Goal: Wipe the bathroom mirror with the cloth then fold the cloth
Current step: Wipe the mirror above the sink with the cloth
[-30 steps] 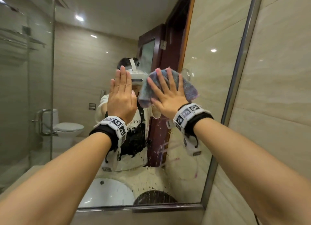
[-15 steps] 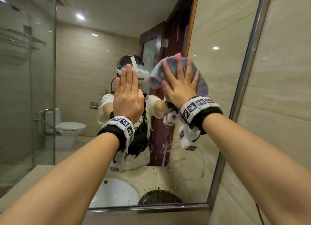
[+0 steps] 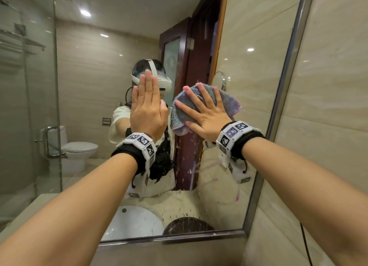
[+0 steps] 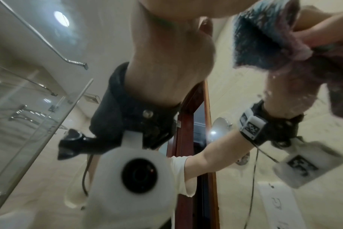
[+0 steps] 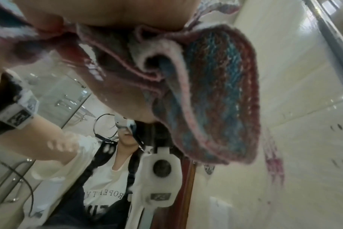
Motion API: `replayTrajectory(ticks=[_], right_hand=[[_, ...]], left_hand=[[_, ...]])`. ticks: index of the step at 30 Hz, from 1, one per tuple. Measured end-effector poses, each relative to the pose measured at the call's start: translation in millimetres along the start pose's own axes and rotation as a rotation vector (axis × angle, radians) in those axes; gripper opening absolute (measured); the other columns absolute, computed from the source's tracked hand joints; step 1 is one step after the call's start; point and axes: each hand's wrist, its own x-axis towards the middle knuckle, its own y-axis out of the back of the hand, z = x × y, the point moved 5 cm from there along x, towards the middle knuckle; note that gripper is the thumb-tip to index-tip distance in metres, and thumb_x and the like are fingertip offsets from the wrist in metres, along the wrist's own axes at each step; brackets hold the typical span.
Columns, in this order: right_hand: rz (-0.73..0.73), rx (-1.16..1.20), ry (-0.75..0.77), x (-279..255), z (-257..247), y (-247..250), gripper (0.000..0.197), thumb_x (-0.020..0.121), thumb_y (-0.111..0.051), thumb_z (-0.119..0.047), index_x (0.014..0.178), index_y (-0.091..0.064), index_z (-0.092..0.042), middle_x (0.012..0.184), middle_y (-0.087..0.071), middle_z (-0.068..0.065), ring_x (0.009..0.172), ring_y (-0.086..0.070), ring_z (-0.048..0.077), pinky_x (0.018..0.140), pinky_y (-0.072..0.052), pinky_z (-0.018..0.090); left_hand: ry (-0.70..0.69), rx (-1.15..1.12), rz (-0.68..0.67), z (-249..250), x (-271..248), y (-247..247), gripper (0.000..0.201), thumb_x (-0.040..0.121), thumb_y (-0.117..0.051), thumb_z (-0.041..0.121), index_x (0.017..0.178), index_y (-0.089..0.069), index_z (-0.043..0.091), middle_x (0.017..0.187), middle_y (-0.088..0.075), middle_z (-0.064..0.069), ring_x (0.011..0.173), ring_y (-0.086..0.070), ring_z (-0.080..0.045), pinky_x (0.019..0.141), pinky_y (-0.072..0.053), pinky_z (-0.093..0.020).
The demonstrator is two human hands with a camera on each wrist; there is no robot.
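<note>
The large wall mirror (image 3: pixel 253 70) fills the head view, framed in grey metal. A blue and pink fluffy cloth (image 3: pixel 229 103) lies bunched against the glass, right of centre. My right hand (image 3: pixel 205 111) presses flat on the cloth with fingers spread. In the right wrist view the cloth (image 5: pixel 211 99) hangs in folds below the palm. My left hand (image 3: pixel 148 106) rests flat on the bare glass just left of the cloth, fingers straight and together. Pink smears (image 3: pixel 214 179) and water drops mark the glass below the cloth.
The mirror's metal frame (image 3: pixel 282 98) runs down the right side, with beige tiled wall (image 3: pixel 328 86) beyond. A beige counter edge (image 3: pixel 169 253) lies under the mirror. Reflected: a white basin (image 3: pixel 131 222), a toilet (image 3: pixel 77 150), a glass shower screen (image 3: pixel 29 106) and a dark wooden door (image 3: pixel 191 66).
My right hand has slid the cloth down and slightly left on the glass after going up to the right. The left hand has stayed flat on the mirror.
</note>
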Motion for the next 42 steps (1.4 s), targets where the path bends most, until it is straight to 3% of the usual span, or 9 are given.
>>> replayTrajectory(ticks=[7, 10, 13, 18, 25, 31, 35, 38, 42], right_hand=[[-0.027, 0.08, -0.135, 0.9, 8.8, 5.8, 0.064, 0.089, -0.021, -0.059, 0.145, 0.003, -0.042, 0.158, 0.008, -0.002, 0.142, 0.017, 0.025, 0.109, 0.023, 0.051], [-0.022, 0.23, -0.476, -13.6, 52.5, 3.4, 0.066, 0.093, -0.027, -0.055, 0.145, 0.01, -0.041, 0.155, 0.022, -0.004, 0.142, 0.023, 0.028, 0.108, 0.02, 0.053], [0.015, 0.241, -0.876, -55.6, 102.0, -13.7, 0.068, 0.094, -0.027, -0.055, 0.146, 0.012, -0.035, 0.157, 0.018, 0.0, 0.144, 0.016, 0.028, 0.115, 0.005, 0.056], [-0.021, 0.219, -0.949, -76.1, 83.1, -27.6, 0.073, 0.088, -0.015, -0.06, 0.148, 0.007, -0.025, 0.158, 0.01, 0.005, 0.145, 0.01, 0.03, 0.116, 0.002, 0.054], [-0.025, 0.215, -0.707, -39.7, 28.9, -22.6, 0.076, 0.077, 0.008, -0.068, 0.143, 0.016, -0.03, 0.157, 0.013, 0.008, 0.143, 0.015, 0.034, 0.112, 0.011, 0.057], [0.02, 0.134, -0.387, -15.3, -3.6, -13.9, 0.066, 0.091, -0.018, -0.052, 0.148, 0.006, -0.029, 0.158, 0.01, 0.01, 0.142, 0.017, 0.034, 0.107, 0.02, 0.056], [0.078, 0.06, -0.233, -33.8, -19.3, -29.9, 0.064, 0.092, -0.026, -0.053, 0.148, -0.01, -0.026, 0.157, -0.011, 0.01, 0.142, 0.001, 0.032, 0.11, 0.008, 0.057], [0.083, 0.029, -0.153, -45.5, -19.1, -33.6, 0.06, 0.094, -0.018, -0.056, 0.147, -0.013, -0.028, 0.155, -0.011, 0.007, 0.142, -0.004, 0.031, 0.111, 0.003, 0.057], [0.036, -0.006, -0.064, -56.2, 1.3, -37.1, 0.059, 0.093, -0.01, -0.058, 0.147, -0.008, -0.035, 0.156, -0.004, -0.003, 0.145, 0.012, 0.026, 0.113, 0.003, 0.055]], left_hand=[[-0.048, 0.029, 0.05, 4.4, -27.1, -7.4, 0.057, 0.092, -0.029, 0.022, 0.143, -0.025, -0.003, 0.15, -0.026, -0.023, 0.141, -0.021, -0.027, 0.117, -0.006, -0.035], [-0.044, 0.027, 0.047, 3.5, -26.4, -7.8, 0.057, 0.092, -0.028, 0.022, 0.144, -0.024, -0.002, 0.151, -0.024, -0.023, 0.141, -0.02, -0.027, 0.117, -0.005, -0.035], [-0.034, 0.03, 0.036, 3.9, -27.7, -10.1, 0.058, 0.092, -0.027, 0.023, 0.144, -0.022, -0.002, 0.151, -0.022, -0.023, 0.142, -0.018, -0.028, 0.117, -0.004, -0.037], [-0.016, 0.038, 0.037, 5.4, -27.7, -10.5, 0.059, 0.093, -0.028, 0.024, 0.145, -0.02, -0.002, 0.152, -0.019, -0.023, 0.143, -0.015, -0.029, 0.118, -0.004, -0.038], [-0.023, 0.046, 0.033, 5.5, -27.1, -8.6, 0.059, 0.093, -0.026, 0.025, 0.145, -0.019, -0.002, 0.152, -0.019, -0.023, 0.143, -0.013, -0.029, 0.118, -0.003, -0.038], [-0.045, 0.039, 0.048, 5.7, -27.8, -7.6, 0.057, 0.094, -0.026, 0.024, 0.144, -0.021, -0.004, 0.151, -0.021, -0.024, 0.142, -0.017, -0.031, 0.118, -0.005, -0.038], [-0.043, 0.053, 0.043, 5.4, -27.7, -8.0, 0.057, 0.095, -0.029, 0.024, 0.144, -0.021, -0.003, 0.151, -0.021, -0.024, 0.142, -0.018, -0.032, 0.117, -0.009, -0.04], [-0.044, 0.064, 0.044, 5.5, -27.9, -8.2, 0.057, 0.095, -0.03, 0.025, 0.144, -0.021, -0.003, 0.151, -0.022, -0.024, 0.142, -0.019, -0.031, 0.117, -0.009, -0.04], [-0.052, 0.072, 0.051, 5.7, -27.7, -9.3, 0.057, 0.095, -0.029, 0.026, 0.144, -0.022, -0.003, 0.151, -0.022, -0.024, 0.142, -0.019, -0.031, 0.117, -0.008, -0.039]])
